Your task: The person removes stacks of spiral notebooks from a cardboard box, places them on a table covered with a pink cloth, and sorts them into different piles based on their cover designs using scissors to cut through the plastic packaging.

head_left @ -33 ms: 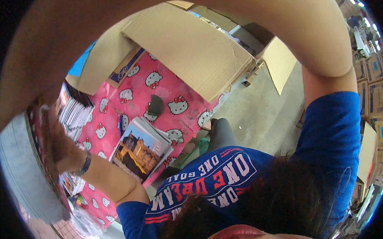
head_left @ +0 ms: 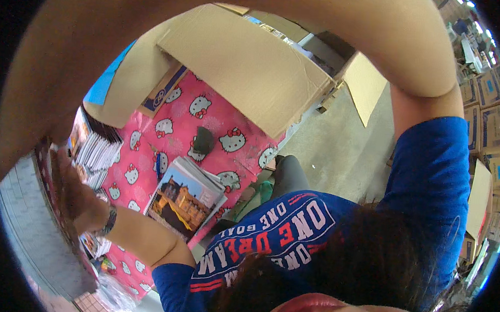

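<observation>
Head view, left hand: the bare left hand (head_left: 83, 201), a patterned band (head_left: 111, 219) at its wrist, is blurred against a pale grey layered stack (head_left: 43, 236); its grip cannot be told.
Right hand: dark beside the left rim (head_left: 53, 129), spread or closed unclear.
Grey stack: at the far left, beside the pink cat-print counter (head_left: 175, 144).
On the counter: glossy magazines with a lit-building cover (head_left: 184, 198); another magazine pile (head_left: 98, 148); a dark rounded piece (head_left: 204, 140).
Beyond: a brown cardboard box (head_left: 243, 61).
</observation>
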